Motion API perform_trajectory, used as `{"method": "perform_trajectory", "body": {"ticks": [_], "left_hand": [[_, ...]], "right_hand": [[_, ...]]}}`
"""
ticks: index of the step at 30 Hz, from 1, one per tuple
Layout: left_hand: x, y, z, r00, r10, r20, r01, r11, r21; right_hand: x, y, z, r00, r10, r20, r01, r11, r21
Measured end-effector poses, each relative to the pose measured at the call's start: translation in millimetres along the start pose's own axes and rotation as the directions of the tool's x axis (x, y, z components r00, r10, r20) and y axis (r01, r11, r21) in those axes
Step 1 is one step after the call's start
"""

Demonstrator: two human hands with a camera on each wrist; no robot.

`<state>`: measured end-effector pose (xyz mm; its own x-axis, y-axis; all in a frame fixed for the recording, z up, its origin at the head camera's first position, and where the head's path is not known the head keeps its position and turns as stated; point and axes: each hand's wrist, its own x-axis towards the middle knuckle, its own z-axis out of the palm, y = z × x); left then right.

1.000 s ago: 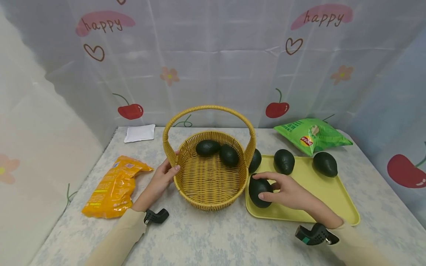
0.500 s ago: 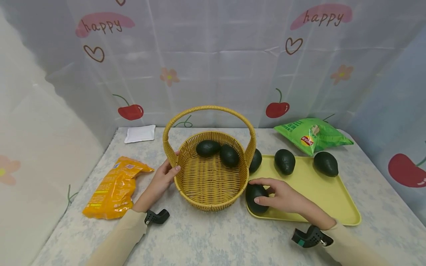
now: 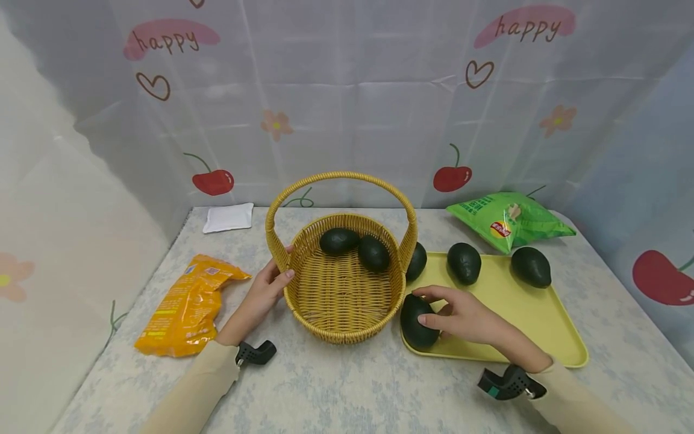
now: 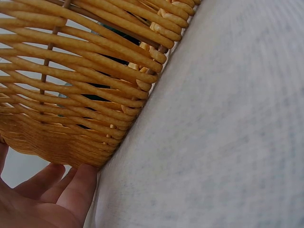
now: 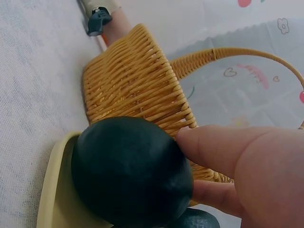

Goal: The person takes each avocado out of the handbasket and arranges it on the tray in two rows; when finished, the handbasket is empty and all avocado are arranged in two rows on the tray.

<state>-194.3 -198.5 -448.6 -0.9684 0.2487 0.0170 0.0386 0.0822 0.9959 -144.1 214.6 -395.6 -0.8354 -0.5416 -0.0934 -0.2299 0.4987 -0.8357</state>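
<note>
A round wicker basket [image 3: 343,313] with a tall arched handle stands mid-table, two dark green avocados [image 3: 373,254] lying at its back. My left hand [image 3: 265,289] holds the basket's left side, thumb at the rim; in the left wrist view its fingers [image 4: 80,192] lie against the woven outer wall. On the right, my right hand [image 3: 461,316] grips another avocado [image 3: 416,328] between thumb and fingers at the front left corner of the yellow tray [image 3: 520,325]. The right wrist view shows this avocado [image 5: 130,171] large, with the thumb on its side.
Three more avocados [image 3: 464,264] lie along the tray's back, the left one partly behind the basket. Behind the tray sits a green chip bag [image 3: 509,220]. An orange snack bag [image 3: 187,307] and a white packet [image 3: 228,217] lie on the left.
My right hand and its avocado have shifted slightly left and toward me over the second; the fingers have since moved a little on the avocado. The left hand and basket stay put.
</note>
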Motion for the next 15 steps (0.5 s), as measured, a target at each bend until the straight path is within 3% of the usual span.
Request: {"method": "perform_trajectory", "body": {"ticks": [9, 15], "left_hand": [[0.3, -0.8, 0.1, 1.000, 0.003, 0.002, -0.003, 1.000, -0.008], [0.5, -1.0, -0.8, 1.000, 0.000, -0.002, 0.000, 1.000, -0.004]], "right_hand": [[0.5, 0.6, -0.8, 1.000, 0.027, 0.006, -0.027, 1.000, 0.006], [-1.7, -1.4, -9.7, 0.998, 0.039, -0.047, -0.042, 0.997, -0.070]]}}
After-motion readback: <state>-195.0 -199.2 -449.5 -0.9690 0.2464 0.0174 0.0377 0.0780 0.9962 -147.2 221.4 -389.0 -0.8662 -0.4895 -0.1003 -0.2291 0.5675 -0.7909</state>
